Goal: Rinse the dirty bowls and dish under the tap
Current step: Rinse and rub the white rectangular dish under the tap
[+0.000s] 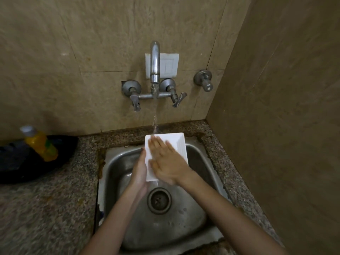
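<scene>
You're holding the white rectangular dish [176, 142] over the steel sink [195, 214], tilted so its far edge is sitting right under the tap [155, 65]. Water is running down in a thin stream and landing on that far edge. Your left hand [140, 170] is gripping the dish along its left side from underneath, fingers wrapped around the rim, though most of them are hiding behind the dish so I can't really tell how they're sitting. Your right hand [166, 161] is lying flat on the inside of the dish, fingers stretched out and slightly spread, a bit blurred. The drain [159, 200] is showing just below your wrists and the basin is looking wet. Off to the left on the speckled counter [46, 208], a yellow bottle [41, 144] is leaning on something dark.
</scene>
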